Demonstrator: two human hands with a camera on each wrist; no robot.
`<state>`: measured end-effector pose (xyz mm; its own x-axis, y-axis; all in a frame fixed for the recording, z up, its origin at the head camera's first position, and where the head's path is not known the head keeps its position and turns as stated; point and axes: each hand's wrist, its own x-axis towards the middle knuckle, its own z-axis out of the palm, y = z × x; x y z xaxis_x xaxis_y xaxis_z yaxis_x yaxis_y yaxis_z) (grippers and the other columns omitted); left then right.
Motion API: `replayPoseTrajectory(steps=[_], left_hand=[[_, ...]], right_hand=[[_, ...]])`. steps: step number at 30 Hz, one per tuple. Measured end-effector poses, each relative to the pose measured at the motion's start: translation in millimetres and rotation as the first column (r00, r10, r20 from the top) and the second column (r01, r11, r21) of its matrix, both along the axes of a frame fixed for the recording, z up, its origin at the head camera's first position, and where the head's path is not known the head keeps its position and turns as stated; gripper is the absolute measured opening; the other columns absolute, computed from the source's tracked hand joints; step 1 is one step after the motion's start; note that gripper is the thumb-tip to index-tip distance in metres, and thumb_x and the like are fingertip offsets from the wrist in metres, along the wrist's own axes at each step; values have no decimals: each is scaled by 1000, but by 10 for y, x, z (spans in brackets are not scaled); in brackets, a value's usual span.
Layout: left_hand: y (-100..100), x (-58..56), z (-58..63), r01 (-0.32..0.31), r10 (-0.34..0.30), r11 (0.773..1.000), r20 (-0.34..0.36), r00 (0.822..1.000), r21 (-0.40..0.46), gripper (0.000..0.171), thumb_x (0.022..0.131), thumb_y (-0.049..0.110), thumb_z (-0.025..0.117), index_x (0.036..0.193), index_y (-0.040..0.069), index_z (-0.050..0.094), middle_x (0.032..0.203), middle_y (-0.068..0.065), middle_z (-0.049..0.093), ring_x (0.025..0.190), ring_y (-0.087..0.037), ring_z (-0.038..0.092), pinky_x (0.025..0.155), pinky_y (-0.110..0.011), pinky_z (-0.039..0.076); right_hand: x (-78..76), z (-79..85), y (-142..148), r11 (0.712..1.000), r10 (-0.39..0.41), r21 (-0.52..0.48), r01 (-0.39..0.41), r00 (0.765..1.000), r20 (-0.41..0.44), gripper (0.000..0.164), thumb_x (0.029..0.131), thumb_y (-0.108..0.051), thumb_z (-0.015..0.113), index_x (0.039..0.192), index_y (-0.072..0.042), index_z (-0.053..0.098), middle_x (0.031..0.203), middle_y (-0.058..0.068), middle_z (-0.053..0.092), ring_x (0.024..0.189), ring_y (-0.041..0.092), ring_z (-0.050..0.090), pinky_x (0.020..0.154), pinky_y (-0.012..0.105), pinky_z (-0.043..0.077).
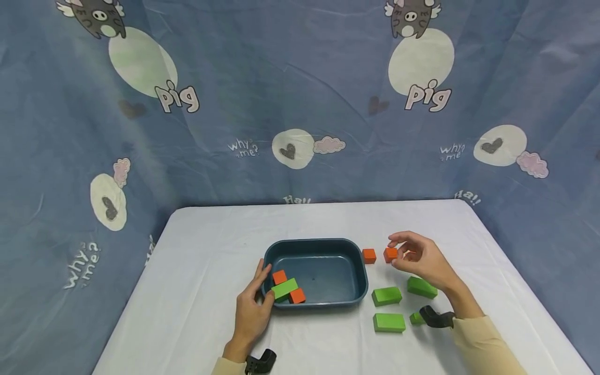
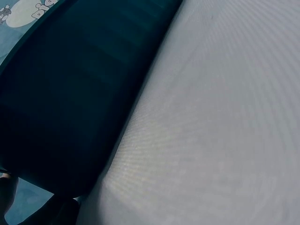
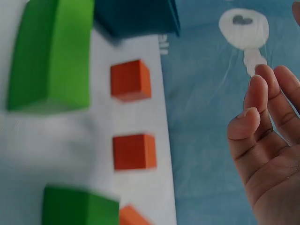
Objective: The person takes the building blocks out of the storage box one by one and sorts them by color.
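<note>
A dark blue bin (image 1: 323, 303) stands mid-table, with two orange cubes (image 1: 297, 296) and a green block (image 1: 285, 289) at its left end. My left hand (image 1: 253, 312) rests against the bin's left end, thumb at the near corner and fairly straight fingers along the side. My right hand (image 1: 419, 258) hovers beside an orange cube (image 1: 390, 254), thumb and fingers apart around nothing. In the right wrist view that cube (image 3: 133, 152) stands clear of the fingers. Another orange cube (image 1: 369, 255) sits by the bin's right wall. A third orange piece (image 3: 133, 215) shows partly in the right wrist view.
Several green blocks (image 1: 389, 322) lie right of the bin, one (image 1: 416, 318) partly behind the right wrist's black camera (image 1: 436, 316). White cloth (image 1: 197, 271) covers the table. A blue patterned curtain (image 1: 234, 104) hangs behind and at both sides.
</note>
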<state>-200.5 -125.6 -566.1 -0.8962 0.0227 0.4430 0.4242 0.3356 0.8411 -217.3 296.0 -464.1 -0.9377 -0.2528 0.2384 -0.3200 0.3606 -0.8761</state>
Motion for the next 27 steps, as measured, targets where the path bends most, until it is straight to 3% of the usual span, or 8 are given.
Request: replayPoseTrajectory(steps=[8,16,21,27], left_hand=[[-11,-2,-1,-3,3,1000,19,1000,10,62,82,-11,62,143,-1,57,157,-18,41,144,-25,39,111,-16,30],[-26,-13,-20,2,-2,1000,11,1000,10,63,82,-11,63,143,0,57,157,-18,42,144,-26,39,111,-17,31],[-19,4,35,-4,4,1000,2,1000,15,62,81,-12,63,142,-2,58,156,-19,43,142,-29,41,109,-17,31],[-42,-18,-19,6,-6,1000,23,1000,12,61,83,-9,63,143,-1,57,157,-18,42,143,-24,40,110,-18,32]], right_hand=[[-207,73,-328,995,87,-37,-88,996,-26,45,84,2,77,127,-3,64,113,14,65,84,27,63,74,30,56],[-361,158,-649,980,188,-56,-190,982,-33,48,85,-1,78,130,-5,63,118,13,65,100,47,63,83,35,58],[-461,227,-868,972,224,-64,-225,974,-23,50,84,-1,79,131,-10,63,120,9,67,102,41,66,86,43,59],[-573,283,-1109,961,271,-43,-274,960,-63,54,83,1,78,133,-10,63,121,9,68,100,43,66,83,39,60]])
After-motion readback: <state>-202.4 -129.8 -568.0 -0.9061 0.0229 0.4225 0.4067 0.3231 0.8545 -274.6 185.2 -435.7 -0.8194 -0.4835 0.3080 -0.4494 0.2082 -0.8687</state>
